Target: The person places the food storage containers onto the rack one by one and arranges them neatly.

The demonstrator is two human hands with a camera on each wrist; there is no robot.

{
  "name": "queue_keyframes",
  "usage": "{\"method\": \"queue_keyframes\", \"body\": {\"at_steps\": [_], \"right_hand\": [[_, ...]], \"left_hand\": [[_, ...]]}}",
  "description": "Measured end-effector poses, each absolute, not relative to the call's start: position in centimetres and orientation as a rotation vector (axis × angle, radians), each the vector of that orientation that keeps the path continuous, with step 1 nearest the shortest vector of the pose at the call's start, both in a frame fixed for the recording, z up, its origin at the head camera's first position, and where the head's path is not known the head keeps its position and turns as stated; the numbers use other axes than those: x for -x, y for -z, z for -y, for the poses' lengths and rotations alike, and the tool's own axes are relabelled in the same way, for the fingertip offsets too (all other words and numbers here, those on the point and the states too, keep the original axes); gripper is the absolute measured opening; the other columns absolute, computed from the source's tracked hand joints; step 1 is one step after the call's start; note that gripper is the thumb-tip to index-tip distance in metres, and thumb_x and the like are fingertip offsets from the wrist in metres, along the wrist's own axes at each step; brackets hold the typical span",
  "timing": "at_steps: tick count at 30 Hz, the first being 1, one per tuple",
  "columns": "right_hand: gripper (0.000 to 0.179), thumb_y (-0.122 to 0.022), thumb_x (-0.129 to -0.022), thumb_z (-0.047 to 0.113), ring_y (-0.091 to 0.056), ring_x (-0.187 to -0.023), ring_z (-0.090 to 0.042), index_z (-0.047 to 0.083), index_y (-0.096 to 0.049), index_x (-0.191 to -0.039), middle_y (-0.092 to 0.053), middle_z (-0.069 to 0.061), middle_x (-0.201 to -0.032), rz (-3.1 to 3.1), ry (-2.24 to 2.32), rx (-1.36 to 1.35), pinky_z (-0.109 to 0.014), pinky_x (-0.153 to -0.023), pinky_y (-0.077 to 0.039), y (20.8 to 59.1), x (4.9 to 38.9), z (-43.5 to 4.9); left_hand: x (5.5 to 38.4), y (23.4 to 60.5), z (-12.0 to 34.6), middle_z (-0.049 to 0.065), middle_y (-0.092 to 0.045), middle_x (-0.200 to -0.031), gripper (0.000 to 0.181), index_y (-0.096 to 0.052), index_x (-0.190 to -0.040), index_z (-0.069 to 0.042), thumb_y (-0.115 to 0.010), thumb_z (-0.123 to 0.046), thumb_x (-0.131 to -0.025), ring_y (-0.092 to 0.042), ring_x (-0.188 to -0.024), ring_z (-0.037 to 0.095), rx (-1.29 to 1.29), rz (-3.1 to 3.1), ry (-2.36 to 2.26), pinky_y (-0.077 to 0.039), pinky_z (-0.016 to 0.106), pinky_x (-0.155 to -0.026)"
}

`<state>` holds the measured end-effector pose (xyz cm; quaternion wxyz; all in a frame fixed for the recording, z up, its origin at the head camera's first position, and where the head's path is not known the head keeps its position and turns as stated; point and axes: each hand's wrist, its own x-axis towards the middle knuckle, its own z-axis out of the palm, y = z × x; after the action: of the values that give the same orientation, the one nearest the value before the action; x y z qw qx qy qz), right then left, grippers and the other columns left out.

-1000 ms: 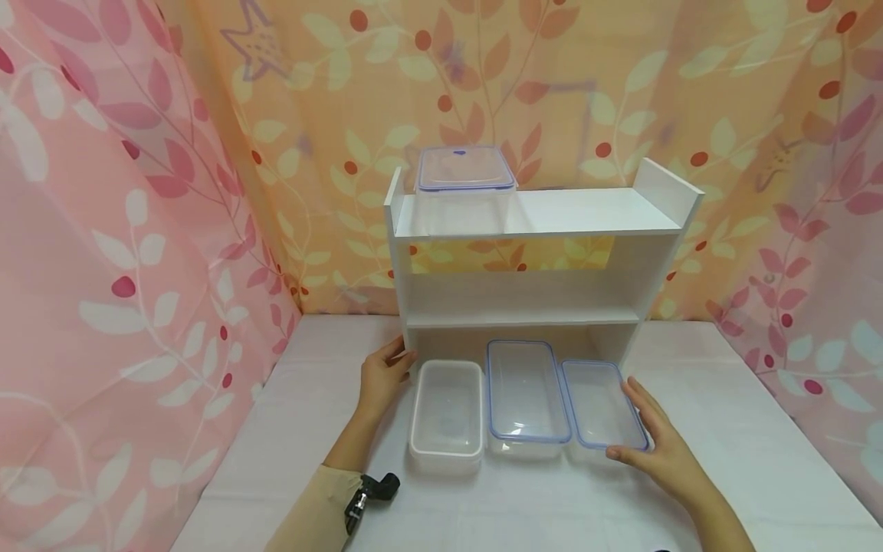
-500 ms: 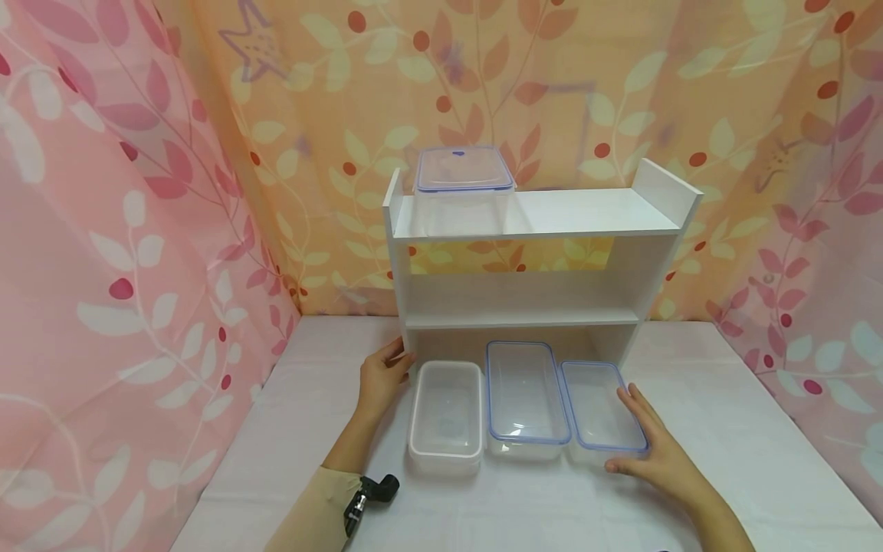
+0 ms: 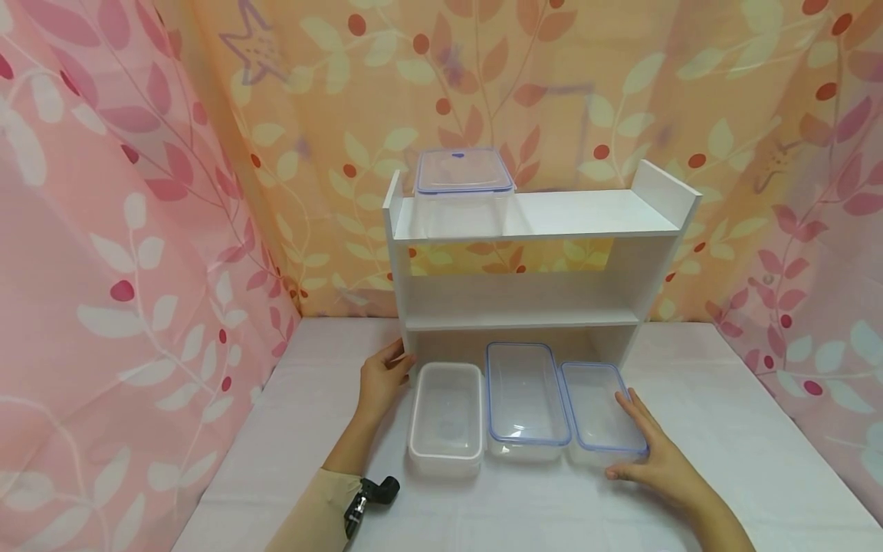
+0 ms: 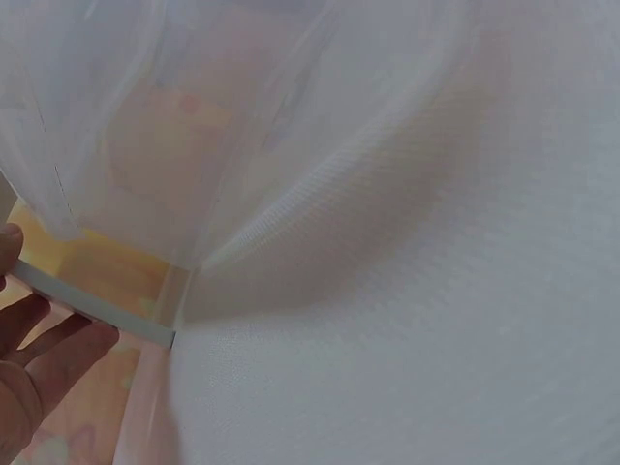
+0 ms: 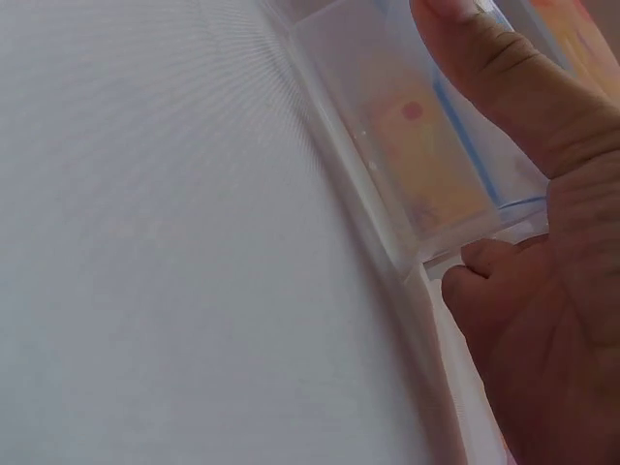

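In the head view, my left hand (image 3: 382, 381) grips the left side panel of a white two-tier shelf (image 3: 524, 320). The left wrist view shows the thumb and fingers on opposite faces of the panel's edge (image 4: 92, 305). My right hand (image 3: 658, 452) lies around the near right corner of a clear food container (image 3: 600, 402) with a blue-edged lid. Its thumb is at the front, and its spread fingers are along the right side. To the left stand a longer blue-rimmed food container (image 3: 527, 395) and a white-rimmed one (image 3: 447, 410), before the shelf's lowest opening.
A larger lidded container (image 3: 465, 192) sits on the shelf's top board, at its left end. White cloth covers the table (image 3: 524, 514). Flowered curtains (image 3: 310, 192) hang behind and at both sides. A black camera mount (image 3: 369, 498) is strapped to my left sleeve.
The right hand's fingers have slid slightly toward me along the right container's edge. The containers, the shelf and my left hand look unmoved.
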<state>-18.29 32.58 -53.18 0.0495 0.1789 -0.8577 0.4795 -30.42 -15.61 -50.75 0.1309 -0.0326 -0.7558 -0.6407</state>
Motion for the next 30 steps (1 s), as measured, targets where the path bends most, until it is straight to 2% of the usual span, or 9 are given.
{"method": "queue_keyframes", "body": {"at_steps": [8, 15, 18, 21, 25, 26, 28, 30], "right_hand": [[0.125, -0.095, -0.066, 0.013, 0.013, -0.152, -0.050, 0.016, -0.020, -0.165, 0.008, -0.017, -0.172, 2.626, -1.470, -0.544, -0.086, -0.106, 0.004, 53.5, 18.5, -32.7], [0.124, -0.096, -0.066, 0.017, 0.008, -0.148, -0.060, 0.019, -0.021, -0.165, 0.005, -0.017, -0.172, 2.640, -1.435, -0.519, -0.085, -0.108, 0.002, 53.7, 18.6, -32.8], [0.123, -0.096, -0.066, 0.018, 0.007, -0.150, -0.058, 0.019, -0.022, -0.165, 0.003, -0.021, -0.171, 2.642, -1.426, -0.505, -0.084, -0.109, 0.002, 53.6, 18.7, -32.8], [0.122, -0.096, -0.067, 0.020, 0.008, -0.156, -0.041, 0.020, -0.023, -0.165, 0.001, -0.022, -0.171, 2.645, -1.410, -0.497, -0.084, -0.110, 0.001, 53.6, 18.6, -32.8], [0.120, -0.095, -0.068, 0.021, 0.006, -0.155, -0.010, 0.022, -0.024, -0.165, -0.002, -0.021, -0.171, 2.644, -1.376, -0.486, -0.083, -0.110, -0.002, 53.5, 18.5, -32.9], [0.119, -0.095, -0.069, 0.021, 0.005, -0.154, -0.007, 0.022, -0.024, -0.165, -0.002, -0.020, -0.171, 2.644, -1.368, -0.483, -0.081, -0.113, -0.001, 53.5, 18.4, -32.9], [0.118, -0.095, -0.070, 0.020, 0.004, -0.155, -0.011, 0.022, -0.024, -0.165, -0.002, -0.018, -0.172, 2.642, -1.354, -0.481, -0.068, -0.121, 0.000, 53.4, 18.3, -33.0], [0.117, -0.094, -0.071, 0.021, 0.003, -0.157, -0.015, 0.022, -0.023, -0.165, -0.002, -0.016, -0.172, 2.645, -1.338, -0.478, -0.046, -0.127, 0.001, 53.3, 18.2, -33.0]], "left_hand": [[30.3, 50.5, 15.5, 0.022, -0.067, -0.133, 0.048, -0.064, -0.139, -0.008, -0.077, -0.015, -0.094, -0.072, -0.110, 0.033, 0.060, 2.197, 1.888, -0.063, 0.050, -0.081], [29.2, 48.6, 15.2, 0.021, -0.067, -0.132, 0.048, -0.060, -0.141, -0.002, -0.074, -0.009, -0.095, -0.071, -0.112, 0.034, 0.060, 2.249, 1.888, -0.061, 0.054, -0.085], [28.4, 47.5, 15.1, 0.020, -0.067, -0.132, 0.049, -0.060, -0.141, -0.001, -0.074, -0.011, -0.095, -0.071, -0.112, 0.033, 0.074, 2.250, 1.891, -0.061, 0.053, -0.085], [28.0, 47.1, 15.1, 0.022, -0.067, -0.132, 0.049, -0.059, -0.140, 0.002, -0.074, -0.010, -0.095, -0.070, -0.112, 0.035, 0.076, 2.244, 1.892, -0.061, 0.053, -0.085], [27.9, 47.0, 15.1, 0.022, -0.066, -0.133, 0.048, -0.059, -0.140, 0.001, -0.073, -0.010, -0.096, -0.070, -0.113, 0.036, 0.067, 2.242, 1.893, -0.061, 0.052, -0.085], [27.9, 47.0, 15.1, 0.022, -0.066, -0.133, 0.048, -0.059, -0.141, 0.001, -0.074, -0.010, -0.096, -0.070, -0.113, 0.035, 0.067, 2.242, 1.896, -0.061, 0.052, -0.086], [28.0, 47.0, 15.0, 0.021, -0.066, -0.133, 0.049, -0.060, -0.141, 0.000, -0.074, -0.011, -0.096, -0.070, -0.114, 0.035, 0.068, 2.245, 1.900, -0.061, 0.053, -0.086], [28.1, 47.1, 15.0, 0.021, -0.066, -0.133, 0.049, -0.060, -0.141, 0.000, -0.074, -0.011, -0.096, -0.070, -0.113, 0.034, 0.068, 2.248, 1.904, -0.061, 0.053, -0.086]]}}
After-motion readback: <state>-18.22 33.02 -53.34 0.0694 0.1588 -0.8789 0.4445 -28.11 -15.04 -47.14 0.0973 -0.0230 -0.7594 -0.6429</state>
